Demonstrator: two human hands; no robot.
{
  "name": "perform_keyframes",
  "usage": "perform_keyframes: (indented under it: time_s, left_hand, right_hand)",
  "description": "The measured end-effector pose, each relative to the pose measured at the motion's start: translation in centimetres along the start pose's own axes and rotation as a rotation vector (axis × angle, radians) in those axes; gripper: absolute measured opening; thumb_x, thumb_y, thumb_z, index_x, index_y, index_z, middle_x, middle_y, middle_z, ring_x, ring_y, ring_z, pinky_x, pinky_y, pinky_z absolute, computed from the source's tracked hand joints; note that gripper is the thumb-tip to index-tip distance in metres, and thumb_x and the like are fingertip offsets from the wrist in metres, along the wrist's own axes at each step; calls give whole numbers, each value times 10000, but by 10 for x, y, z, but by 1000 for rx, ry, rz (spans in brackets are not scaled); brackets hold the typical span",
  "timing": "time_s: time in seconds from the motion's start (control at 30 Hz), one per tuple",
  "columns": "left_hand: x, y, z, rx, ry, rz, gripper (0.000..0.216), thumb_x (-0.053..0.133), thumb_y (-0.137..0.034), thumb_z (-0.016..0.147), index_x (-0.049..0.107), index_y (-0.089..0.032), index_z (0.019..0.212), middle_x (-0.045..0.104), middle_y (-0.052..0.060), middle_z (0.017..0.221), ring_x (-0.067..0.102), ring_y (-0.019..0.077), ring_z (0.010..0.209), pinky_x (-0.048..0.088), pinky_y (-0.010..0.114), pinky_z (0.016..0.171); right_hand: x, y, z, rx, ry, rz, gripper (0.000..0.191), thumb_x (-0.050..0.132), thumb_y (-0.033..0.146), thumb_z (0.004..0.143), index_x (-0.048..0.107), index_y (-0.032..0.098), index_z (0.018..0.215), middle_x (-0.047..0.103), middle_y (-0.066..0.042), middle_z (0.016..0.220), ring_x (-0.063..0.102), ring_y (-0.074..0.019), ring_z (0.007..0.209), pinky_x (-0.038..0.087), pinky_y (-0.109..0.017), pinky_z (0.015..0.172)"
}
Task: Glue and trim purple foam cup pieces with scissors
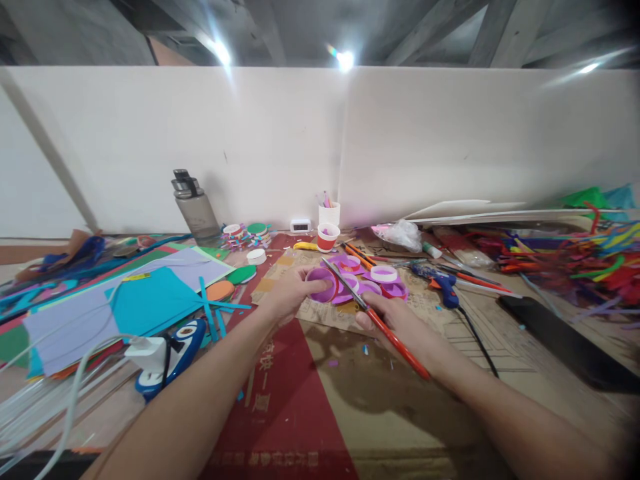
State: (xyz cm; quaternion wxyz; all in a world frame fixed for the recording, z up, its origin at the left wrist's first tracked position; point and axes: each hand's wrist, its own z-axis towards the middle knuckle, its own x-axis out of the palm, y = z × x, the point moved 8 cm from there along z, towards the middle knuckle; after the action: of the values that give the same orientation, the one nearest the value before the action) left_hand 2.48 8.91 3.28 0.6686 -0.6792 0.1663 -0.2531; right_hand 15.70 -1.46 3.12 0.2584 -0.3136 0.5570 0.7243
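My left hand (pixel 290 293) pinches a round purple piece with a raised rim (pixel 324 285), tilted so its inside faces me. In my right hand (pixel 395 320) is a long tool with a red handle and a slim silver metal end (pixel 397 343); its kind I cannot make out. The metal end points up and left, beside the held piece; whether it touches I cannot tell. Right behind my hands, several purple round pieces, some with white rims (pixel 383 274), lie on a brown cardboard sheet (pixel 320 312).
To the right are a blue glue gun (pixel 443 283), a black phone-like slab (pixel 565 337) and a heap of colored strips (pixel 565 253). Left are colored sheets (pixel 150 303), a power strip (pixel 190 353) and a tilted bottle (pixel 197 213). Paper cups (pixel 327 238) stand near the white wall.
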Motion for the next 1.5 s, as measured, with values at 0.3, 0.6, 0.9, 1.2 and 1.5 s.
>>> perform_keyframes:
  time_s: [0.3,0.6,0.9,1.2,1.5]
  left_hand:
    - [-27,6,10,8,-73,40,182,819,-238,542,748,-166,693,684,31,693,576,133,624,431,251,620]
    - [-52,17,18,19,-198,-45,413,879,-271,538,726,-146,900,697,23,827,600,118,693,457,226,644]
    - [-96,37,29,-12,-448,45,388,781,-255,552,710,-154,919,735,53,846,656,173,709,518,283,638]
    - [-112,27,25,119,-572,371,340,789,-238,583,740,-184,915,749,104,1122,661,288,1087,494,400,981]
    - [-107,7,18,238,-635,577,156,630,-195,723,725,-171,844,769,81,951,691,235,914,532,362,877]
  right_hand:
    - [-7,-3,5,30,-56,34,365,460,537,959,529,204,826,526,7,673,459,-134,577,375,-261,538]
    - [-9,-5,7,-3,-54,82,349,489,526,949,545,196,850,541,10,675,479,-139,606,378,-253,558]
    - [22,9,0,-74,335,-97,262,697,396,823,692,209,1008,729,-45,889,620,-176,735,380,-234,606]
    - [34,8,-7,-192,317,-261,247,648,292,824,671,214,1057,700,-68,958,596,-183,778,346,-247,604]
    - [17,14,2,-248,88,-282,182,592,283,944,725,202,1038,664,-101,1053,604,-223,980,465,-320,849]
